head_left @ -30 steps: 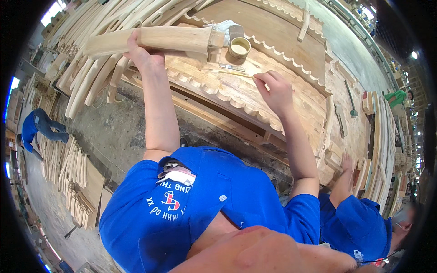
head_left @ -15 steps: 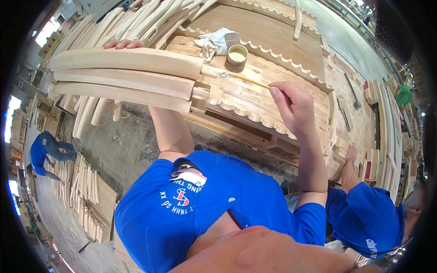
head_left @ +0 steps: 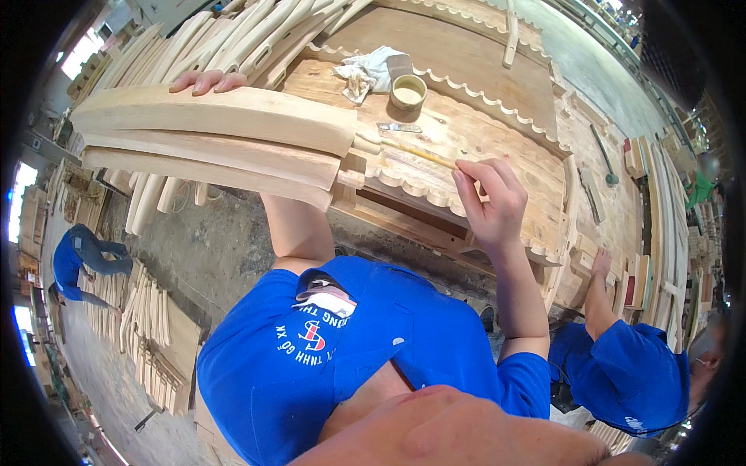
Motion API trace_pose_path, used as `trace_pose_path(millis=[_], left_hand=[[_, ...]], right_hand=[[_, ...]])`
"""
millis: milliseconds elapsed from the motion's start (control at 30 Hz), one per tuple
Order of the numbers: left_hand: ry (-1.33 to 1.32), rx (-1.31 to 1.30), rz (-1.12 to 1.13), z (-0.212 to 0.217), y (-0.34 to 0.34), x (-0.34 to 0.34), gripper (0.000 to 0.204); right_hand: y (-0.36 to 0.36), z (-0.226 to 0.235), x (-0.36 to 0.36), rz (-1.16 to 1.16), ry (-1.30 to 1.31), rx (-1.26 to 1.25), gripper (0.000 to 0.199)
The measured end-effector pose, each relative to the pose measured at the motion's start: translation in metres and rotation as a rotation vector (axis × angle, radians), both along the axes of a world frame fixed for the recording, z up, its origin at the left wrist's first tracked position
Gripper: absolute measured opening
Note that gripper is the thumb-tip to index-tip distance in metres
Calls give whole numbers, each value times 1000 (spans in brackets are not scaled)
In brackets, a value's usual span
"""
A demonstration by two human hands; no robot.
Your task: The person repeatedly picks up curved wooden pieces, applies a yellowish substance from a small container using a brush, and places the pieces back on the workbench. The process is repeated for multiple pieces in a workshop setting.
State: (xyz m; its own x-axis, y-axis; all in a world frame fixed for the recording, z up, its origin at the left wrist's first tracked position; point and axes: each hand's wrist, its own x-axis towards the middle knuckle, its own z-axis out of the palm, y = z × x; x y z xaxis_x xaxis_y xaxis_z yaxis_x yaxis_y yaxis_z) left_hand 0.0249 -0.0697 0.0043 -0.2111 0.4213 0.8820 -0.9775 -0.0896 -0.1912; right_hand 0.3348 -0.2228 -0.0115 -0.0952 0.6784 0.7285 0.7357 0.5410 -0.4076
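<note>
Several pale, curved wooden pieces (head_left: 217, 113) lie stacked side by side in my left hand (head_left: 208, 81), its fingers wrapped over the far edge. Their narrow tenon ends point right, above the edge of a wooden workbench (head_left: 458, 147). Between thumb and fingers my right hand (head_left: 496, 200) pinches a thin yellowish stick (head_left: 423, 154). The stick's far tip meets the tenon of the uppermost piece; whether it ends in bristles I cannot tell. Beyond the stick stands a round cup (head_left: 408, 93) with pale stuff inside. A small flat metal strip (head_left: 399, 127) lies near the cup.
A crumpled white cloth (head_left: 364, 76) lies by the cup. Scalloped wooden strips (head_left: 497, 109) run along the bench. More curved pieces (head_left: 233, 39) are piled at the far left. To the right, a co-worker in blue (head_left: 622, 373) rests a hand on wood; another person (head_left: 78, 256) bends at far left.
My right hand and the stick have moved slightly left, bringing its tip to the tenon. The held wooden pieces have shifted and tilted a little. The metal strip is now uncovered.
</note>
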Motion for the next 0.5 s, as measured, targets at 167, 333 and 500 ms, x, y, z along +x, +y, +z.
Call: trace_pose_path(millis=[167, 333, 500], left_hand=[[25, 29, -10, -1, 0, -2, 93], [44, 57, -31, 0, 4, 0, 92], [60, 74, -36, -1, 1, -2, 91]], right_hand=[[-13, 1, 4, 67, 92, -54, 6], [-5, -1, -2, 42, 27, -157, 5], [-15, -10, -10, -10, -10, -22, 5]])
